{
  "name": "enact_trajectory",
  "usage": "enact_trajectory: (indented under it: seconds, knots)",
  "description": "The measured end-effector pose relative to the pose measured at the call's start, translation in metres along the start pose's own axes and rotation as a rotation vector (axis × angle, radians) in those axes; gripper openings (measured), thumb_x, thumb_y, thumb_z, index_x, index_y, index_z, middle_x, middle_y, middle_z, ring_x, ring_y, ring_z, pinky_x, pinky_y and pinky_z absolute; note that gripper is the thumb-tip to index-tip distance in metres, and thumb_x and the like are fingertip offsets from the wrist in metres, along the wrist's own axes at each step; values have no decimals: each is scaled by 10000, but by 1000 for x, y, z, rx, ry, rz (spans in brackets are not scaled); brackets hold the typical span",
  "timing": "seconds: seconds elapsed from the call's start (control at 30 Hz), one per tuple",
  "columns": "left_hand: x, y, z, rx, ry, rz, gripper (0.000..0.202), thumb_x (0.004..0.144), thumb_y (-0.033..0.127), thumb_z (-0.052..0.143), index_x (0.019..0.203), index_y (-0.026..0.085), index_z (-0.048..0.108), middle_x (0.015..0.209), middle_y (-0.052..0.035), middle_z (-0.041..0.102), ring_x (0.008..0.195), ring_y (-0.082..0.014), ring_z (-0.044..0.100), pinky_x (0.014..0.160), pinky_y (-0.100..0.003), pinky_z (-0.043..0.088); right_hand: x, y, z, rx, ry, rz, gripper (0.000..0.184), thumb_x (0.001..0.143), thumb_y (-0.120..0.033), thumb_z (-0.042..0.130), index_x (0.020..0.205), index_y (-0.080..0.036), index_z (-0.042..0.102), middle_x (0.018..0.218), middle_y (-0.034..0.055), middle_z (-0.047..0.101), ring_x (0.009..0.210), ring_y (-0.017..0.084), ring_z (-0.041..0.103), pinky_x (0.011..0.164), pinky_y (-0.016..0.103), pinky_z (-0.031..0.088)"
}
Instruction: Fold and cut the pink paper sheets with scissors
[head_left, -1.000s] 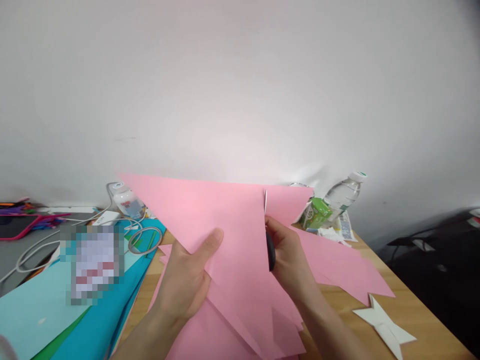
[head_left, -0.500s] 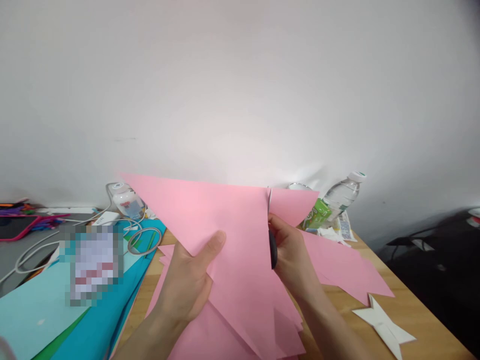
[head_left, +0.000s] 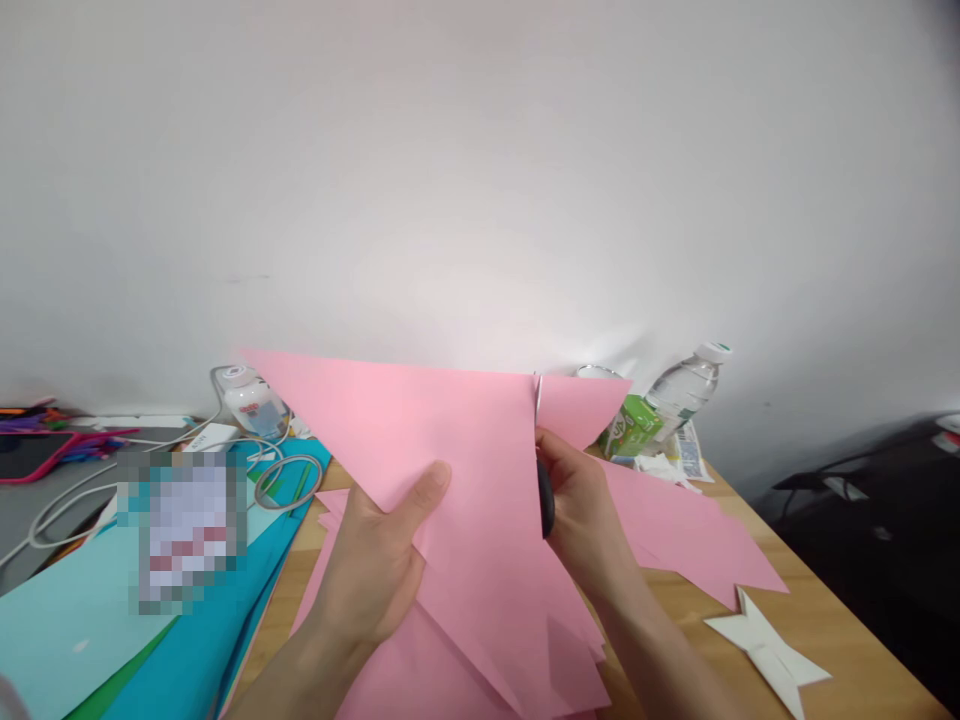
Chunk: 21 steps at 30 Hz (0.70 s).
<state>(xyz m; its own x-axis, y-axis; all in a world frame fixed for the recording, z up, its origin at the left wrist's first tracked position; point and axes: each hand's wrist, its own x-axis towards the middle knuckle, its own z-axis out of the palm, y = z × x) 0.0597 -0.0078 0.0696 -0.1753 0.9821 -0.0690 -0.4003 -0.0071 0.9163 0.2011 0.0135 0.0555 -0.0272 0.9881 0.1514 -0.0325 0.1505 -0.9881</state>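
My left hand (head_left: 382,570) grips a folded pink sheet of paper (head_left: 450,430), thumb on top and the other fingers behind it. At the sheet's right side, my right hand (head_left: 581,490) is closed on a pair of scissors, whose black handle (head_left: 546,500) shows beside my fingers. The blades are mostly hidden by the paper; a thin edge shows at the cut near the top. To the right of that cut, a pink flap (head_left: 577,405) hangs partly apart. More pink sheets (head_left: 420,660) lie beneath, on the wooden table.
Teal and light-blue papers (head_left: 82,620) lie at left with a cable (head_left: 289,485) and a white bottle (head_left: 253,405). Behind my right hand stand a green box (head_left: 634,428) and a water bottle (head_left: 686,385). Pink paper (head_left: 697,530) and a white paper shape (head_left: 772,650) lie at right.
The pink flap right of the cut has shifted very slightly left and down, showing more of the green box. Both hands have stayed nearly in place.
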Motion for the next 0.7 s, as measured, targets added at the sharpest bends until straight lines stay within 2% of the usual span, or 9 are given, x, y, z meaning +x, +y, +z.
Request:
enact_trajectory:
  seconds: [0.27, 0.5, 0.7]
  knots:
    - [-1, 2, 0, -43, -9, -41, 607, 715, 281, 725, 1277, 211, 506, 1131, -75, 678, 1137, -242, 579, 1026, -387, 417, 0, 4, 0, -20, 10, -41, 231, 686, -175, 590, 906, -193, 660, 733, 5, 697, 562, 142, 580, 420, 212, 408]
    - [1, 1, -6, -95, -64, -124, 639, 729, 280, 719, 1316, 257, 468, 1248, -69, 614, 1194, -245, 531, 994, -385, 451, 0, 6, 0, -12, 19, -82, 324, 655, -102, 544, 942, -201, 659, 696, -8, 678, 499, 119, 519, 380, 198, 373]
    - [0, 1, -3, -51, -15, -70, 656, 697, 271, 739, 1301, 236, 489, 1181, -71, 656, 1146, -256, 570, 969, -376, 468, 1, 4, -1, 8, 11, -39, 358, 633, -49, 507, 928, -195, 647, 707, -16, 670, 484, 102, 488, 369, 188, 340]
